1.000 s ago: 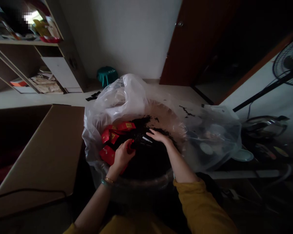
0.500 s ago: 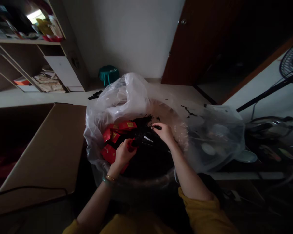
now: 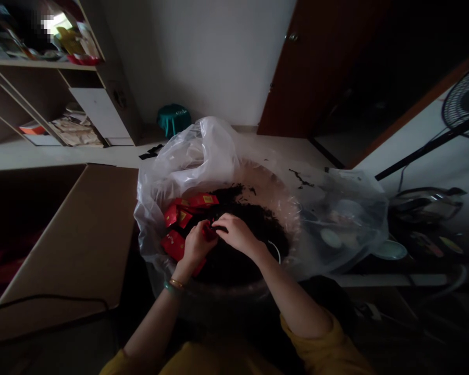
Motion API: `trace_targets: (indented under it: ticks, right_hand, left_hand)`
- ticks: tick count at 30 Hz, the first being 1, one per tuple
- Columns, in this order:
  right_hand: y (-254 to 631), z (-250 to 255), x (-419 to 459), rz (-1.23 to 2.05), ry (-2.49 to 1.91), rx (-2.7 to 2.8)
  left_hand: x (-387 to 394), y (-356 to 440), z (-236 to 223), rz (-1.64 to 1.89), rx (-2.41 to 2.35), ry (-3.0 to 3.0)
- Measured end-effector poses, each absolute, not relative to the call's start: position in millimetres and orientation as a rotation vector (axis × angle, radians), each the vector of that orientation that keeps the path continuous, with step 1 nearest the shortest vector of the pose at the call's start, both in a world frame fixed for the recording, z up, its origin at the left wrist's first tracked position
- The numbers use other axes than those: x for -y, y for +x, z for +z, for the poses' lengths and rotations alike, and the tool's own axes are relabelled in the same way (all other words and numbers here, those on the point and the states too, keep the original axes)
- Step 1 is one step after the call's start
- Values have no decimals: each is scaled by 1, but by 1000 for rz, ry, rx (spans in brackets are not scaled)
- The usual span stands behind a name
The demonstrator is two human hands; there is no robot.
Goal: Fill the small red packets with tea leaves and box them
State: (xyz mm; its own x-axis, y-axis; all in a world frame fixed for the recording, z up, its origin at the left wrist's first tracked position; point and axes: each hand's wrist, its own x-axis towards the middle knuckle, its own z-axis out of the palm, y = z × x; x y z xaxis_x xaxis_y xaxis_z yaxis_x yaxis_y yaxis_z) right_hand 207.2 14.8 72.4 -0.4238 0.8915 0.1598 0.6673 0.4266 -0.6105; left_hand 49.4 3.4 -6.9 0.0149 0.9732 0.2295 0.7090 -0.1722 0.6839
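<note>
My left hand (image 3: 195,244) is wrapped round a small red packet (image 3: 208,231) and holds it over a round tub lined with clear plastic. The fingertips of my right hand (image 3: 237,233) are pinched together at the top of that packet, with a dark bit just visible between them. Loose dark material like tea leaves (image 3: 234,265) fills much of the tub. Several more red packets (image 3: 174,245) lie on its left side, beside my left hand. A thin white loop (image 3: 275,251) shows near my right forearm.
The clear plastic liner (image 3: 214,140) bunches over the tub's far rim. An open cardboard box (image 3: 101,224) stands at the left. Clear plastic bags (image 3: 344,224), a pale green dish (image 3: 391,250) and a fan (image 3: 467,104) are at the right. A green-covered bin (image 3: 174,120) stands by the wall.
My right hand has moved left and towards me, from above the dark leaves to the red packet. A white strip on the dark material no longer shows. My left hand has stayed about in place.
</note>
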Motion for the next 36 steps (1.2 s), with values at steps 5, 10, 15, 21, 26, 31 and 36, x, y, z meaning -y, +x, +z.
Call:
trace_targets:
  ticks: [5,10,15,21,26,31,36]
  right_hand:
    - [200,70,-22,541,-1512,2339]
    - [214,72,-37,683,-1463,1989]
    - [225,81,-36,553,-1255,1939]
    - [213,87,-21,409,-967,2520]
    - [210,81,-32,372,-1098,2502]
    - [208,75,-34,444,-1269,2228]
    - [210,80,-28,716,-1201,2265]
  left_hand:
    - [-1,50,-9,984,-1635,2001]
    - [-1,45,-4,1106,-1480,1923]
    - [-5,38,2,1191,-1333,1821]
    - [-10,31,6,1080,-1173,1626]
    - [-8,29,9,1072,-1131,1457]
    - [-8,37,7,1064,-1179,1525]
    - [-7,41,5,1014,-1259,1484]
